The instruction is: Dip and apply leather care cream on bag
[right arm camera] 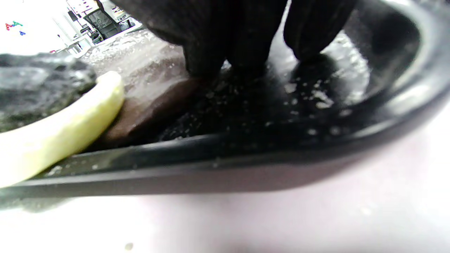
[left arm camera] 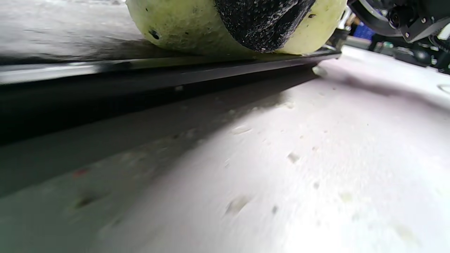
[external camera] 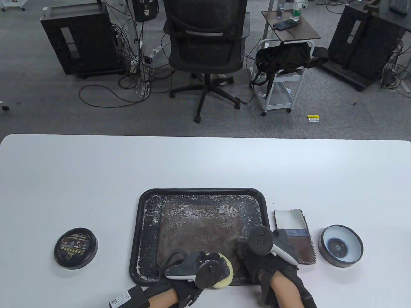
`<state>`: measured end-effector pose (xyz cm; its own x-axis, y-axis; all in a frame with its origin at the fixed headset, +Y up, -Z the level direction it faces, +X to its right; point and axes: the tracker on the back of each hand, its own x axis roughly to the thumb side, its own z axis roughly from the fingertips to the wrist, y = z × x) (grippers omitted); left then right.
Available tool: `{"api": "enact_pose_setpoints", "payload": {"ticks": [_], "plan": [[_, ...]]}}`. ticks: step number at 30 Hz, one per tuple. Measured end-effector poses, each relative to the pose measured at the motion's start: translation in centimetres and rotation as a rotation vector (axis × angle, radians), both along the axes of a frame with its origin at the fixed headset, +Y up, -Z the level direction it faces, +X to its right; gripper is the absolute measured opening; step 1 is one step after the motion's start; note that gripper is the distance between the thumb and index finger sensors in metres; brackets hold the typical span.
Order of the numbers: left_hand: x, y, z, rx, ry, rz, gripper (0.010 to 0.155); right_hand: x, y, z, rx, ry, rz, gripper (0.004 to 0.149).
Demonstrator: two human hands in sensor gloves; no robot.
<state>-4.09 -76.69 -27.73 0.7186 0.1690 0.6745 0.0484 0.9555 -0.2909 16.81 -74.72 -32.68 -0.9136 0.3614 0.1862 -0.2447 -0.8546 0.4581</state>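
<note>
- Clearly the biggest piece is the black tray [external camera: 143,224], low in the middle of the table view on the white table [external camera: 80,166]; it looks rigid, its raised rim would stop things sliding off, and its floor is flecked with white residue.
- Next, the bag [external camera: 199,231] lies flat inside the tray as a brown leather panel, dull and mottled with pale cream. It looks thin, limp and light, so I judge it would skid under rubbing unless pinned; the lower right corner is the sensible place to hold it.
- That is where the right hand [external camera: 273,256] sits: its fingertips [right arm camera: 207,59] come down on the tray floor at the bag's edge, seemingly pressing, not wrapped round anything.
- Meanwhile the left hand [external camera: 192,272] grips the yellow sponge [external camera: 224,272] at the tray's bottom edge, a gloved finger [left arm camera: 263,24] curled over it; the sponge looks soft, squashy and light, best held from above.
- Further right lies a small folded cloth [external camera: 293,234], limp-looking.
- Smallest are the open cream tin [external camera: 340,245] at lower right, nearly scraped out, and its lid [external camera: 75,248] at lower left; both look hard and light.
</note>
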Motion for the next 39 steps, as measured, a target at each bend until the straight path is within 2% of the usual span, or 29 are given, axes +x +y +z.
{"api": "enact_pose_setpoints", "payload": {"ticks": [8,13,26,39], "plan": [[-4.2,-0.1,0.0,-0.063,0.055,-0.002,0.06,0.0,0.0,-0.1,-0.005,-0.005,-0.002,0.068],[-6.1,-0.2,0.3,-0.035,0.054,0.009,0.06,0.0,-0.1,-0.1,-0.004,-0.006,-0.001,0.068],[-9.2,0.2,0.4,-0.066,0.13,-0.014,0.06,0.3,-0.2,-0.1,-0.014,-0.014,-0.025,0.067],[-12.2,0.8,-0.5,-0.156,0.198,-0.051,0.059,0.5,-0.4,0.0,-0.022,-0.021,-0.049,0.067]]}}
